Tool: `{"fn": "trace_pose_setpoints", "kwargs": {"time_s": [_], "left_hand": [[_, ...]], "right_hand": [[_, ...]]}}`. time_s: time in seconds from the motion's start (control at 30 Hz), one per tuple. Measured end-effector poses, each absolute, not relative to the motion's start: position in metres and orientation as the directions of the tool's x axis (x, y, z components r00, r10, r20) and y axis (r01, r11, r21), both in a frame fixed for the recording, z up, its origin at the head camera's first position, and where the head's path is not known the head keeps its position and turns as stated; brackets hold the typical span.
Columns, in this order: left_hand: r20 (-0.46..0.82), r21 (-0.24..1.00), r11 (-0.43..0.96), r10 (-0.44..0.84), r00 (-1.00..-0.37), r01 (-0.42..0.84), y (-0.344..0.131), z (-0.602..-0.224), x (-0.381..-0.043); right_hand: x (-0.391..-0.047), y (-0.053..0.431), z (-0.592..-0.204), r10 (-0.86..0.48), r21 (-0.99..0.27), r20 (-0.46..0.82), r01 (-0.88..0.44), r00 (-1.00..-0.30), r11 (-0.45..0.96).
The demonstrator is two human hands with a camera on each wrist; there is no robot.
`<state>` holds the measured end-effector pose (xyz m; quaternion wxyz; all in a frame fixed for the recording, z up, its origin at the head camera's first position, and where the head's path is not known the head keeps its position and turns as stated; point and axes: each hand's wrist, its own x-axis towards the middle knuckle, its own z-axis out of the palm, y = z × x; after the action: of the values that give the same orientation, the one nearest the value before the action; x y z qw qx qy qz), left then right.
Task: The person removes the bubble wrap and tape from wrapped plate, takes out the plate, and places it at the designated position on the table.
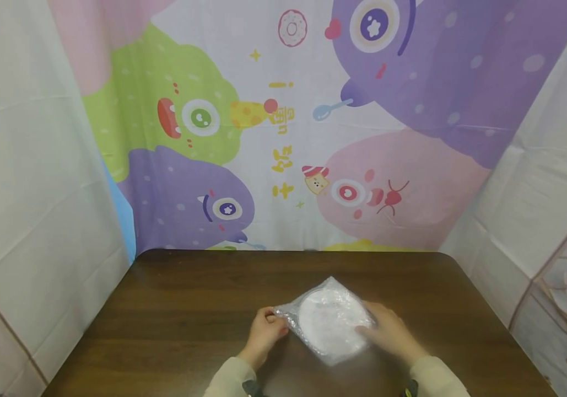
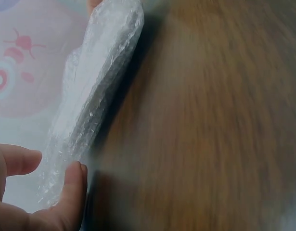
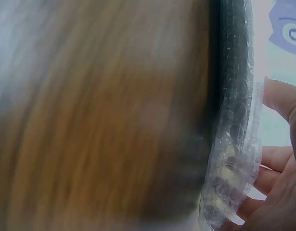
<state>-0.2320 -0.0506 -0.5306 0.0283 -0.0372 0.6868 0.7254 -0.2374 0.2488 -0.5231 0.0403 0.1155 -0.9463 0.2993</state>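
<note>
A flat, round white disc in clear bubble wrap (image 1: pixel 334 322) is held over the front middle of the table, the wrap forming a diamond shape around it. My left hand (image 1: pixel 263 335) pinches the wrap's loose left corner between thumb and fingers. On the opposite side, my right hand (image 1: pixel 389 331) grips the right edge, thumb on top and fingers underneath. The left wrist view shows the bubble wrap (image 2: pixel 97 72) edge-on, tilted above the wood. In the right wrist view, fingers of the right hand (image 3: pixel 277 168) show through and behind the wrap (image 3: pixel 234 110).
The dark brown wooden table (image 1: pixel 189 309) spreads out around the package. Behind it hangs a curtain with cartoon monsters (image 1: pixel 283 138). Pale cloth or sheeting (image 1: pixel 30 165) covers the left side, and a light panelled wall (image 1: pixel 561 165) stands on the right.
</note>
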Motion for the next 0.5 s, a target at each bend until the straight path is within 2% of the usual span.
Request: {"fn": "trace_pose_setpoints", "kwargs": {"time_s": [0.5], "left_hand": [[-0.064,0.993,0.089,-0.098,-0.993,-0.073,-0.087,-0.527,-0.225]], "right_hand": [[-0.235,0.211,-0.522,-0.277,-0.570,0.154,-0.315,-0.948,0.759]]}}
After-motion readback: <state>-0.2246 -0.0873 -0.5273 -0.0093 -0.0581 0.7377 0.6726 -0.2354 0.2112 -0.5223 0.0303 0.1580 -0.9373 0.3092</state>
